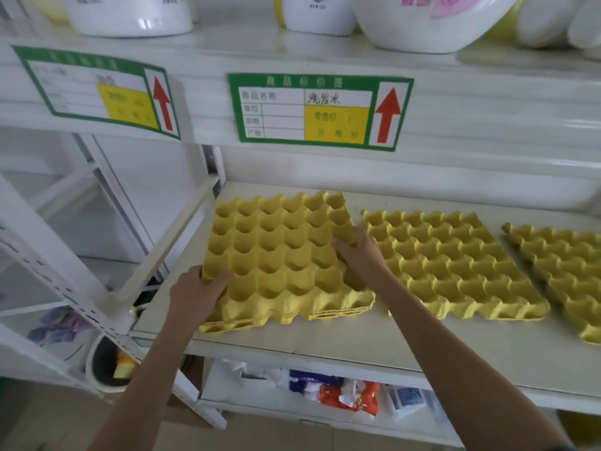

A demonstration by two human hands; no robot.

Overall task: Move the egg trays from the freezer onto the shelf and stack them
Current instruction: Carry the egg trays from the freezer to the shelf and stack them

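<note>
On the white shelf (357, 333), 3 groups of yellow egg trays lie side by side. The leftmost stack of trays (279, 255) sits near the shelf's left end, its layered edges showing along the front, and its near-left corner reaches about to the shelf's front edge. The left hand (195, 292) clamps that near-left corner, thumb pressed into a cup on top and fingers wrapped under the edge. The right hand (359, 255) grips the stack's right edge about halfway along, fingers curled over the rim into the cups. The top tray's far-right corner is tilted up off the layers below. Just beside it, apart by a narrow gap, lies the middle tray (455, 265), flat on the shelf. Further right, the third tray (562, 271) runs partly out of view. Above, the upper shelf's front edge carries a green price label (320, 112) with a red arrow, and a second label (97, 92) hangs to its left. White basins (432, 24) stand on that upper shelf. Below, assorted packets (341, 393) fill the lower shelf.
</note>
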